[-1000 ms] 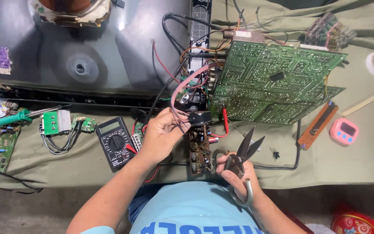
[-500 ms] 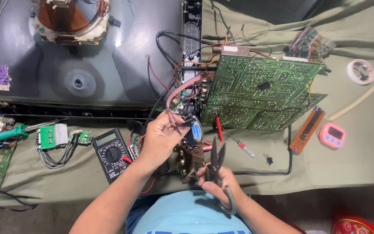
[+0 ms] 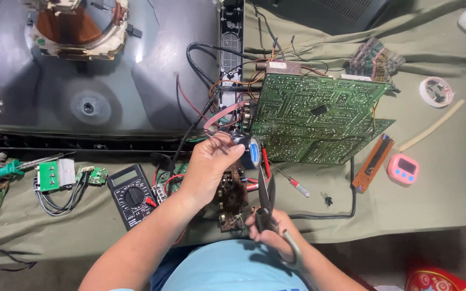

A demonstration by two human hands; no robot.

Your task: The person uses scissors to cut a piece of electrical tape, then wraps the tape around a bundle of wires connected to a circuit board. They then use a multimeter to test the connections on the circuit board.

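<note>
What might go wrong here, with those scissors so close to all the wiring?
The scissors in the right hand point up into the wires pinched by the left hand, so a slip might nick those fingers or cut a neighbouring wire. The blades also pass close to the green circuit board, which they could scratch.

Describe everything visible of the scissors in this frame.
The scissors look like metal, with dark blades and grey loop handles. The blades are shut or nearly so, pointing up and away from the person toward the green circuit board. The right hand grips the handles; the tips sit beside a blue-capped part held by the left hand.
</note>
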